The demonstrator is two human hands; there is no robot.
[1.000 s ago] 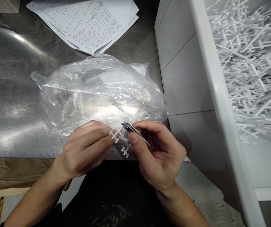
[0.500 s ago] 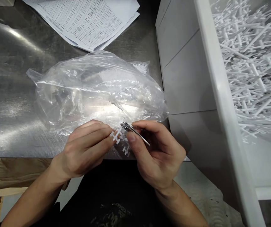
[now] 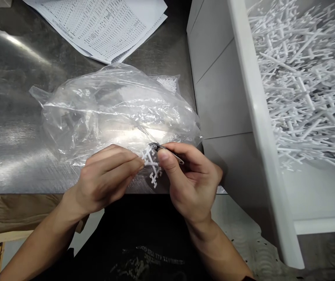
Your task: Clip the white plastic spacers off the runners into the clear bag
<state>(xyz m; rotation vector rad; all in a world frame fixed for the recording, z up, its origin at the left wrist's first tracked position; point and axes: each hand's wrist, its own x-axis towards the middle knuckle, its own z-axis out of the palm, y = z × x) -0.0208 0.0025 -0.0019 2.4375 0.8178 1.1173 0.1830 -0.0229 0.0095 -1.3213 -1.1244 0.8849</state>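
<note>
Between the fingertips of my left hand [image 3: 107,177] is a small white plastic sprue [image 3: 153,166] with short cross-shaped branches. My right hand [image 3: 189,177] is closed around metal nail clippers [image 3: 170,152], thumb pressed on the near side. The jaws of the clippers are at the upper end of the sprue, touching or very close to it; I cannot tell which. Behind both hands a clear plastic bag [image 3: 82,105] lies crumpled on the metal table [image 3: 6,128].
A white bin [image 3: 261,128] full of white plastic sprues [image 3: 308,78] stands at the right, its wall rising beside the table. Printed sheets [image 3: 103,27] lie at the back. A small bag with white bits [image 3: 169,84] sits behind the large bag. Brown paper [image 3: 18,212] shows below the table edge.
The white sprue has turned in my left fingers and shows more of its length. The clippers have shifted slightly up and left. The whole view has moved a little.
</note>
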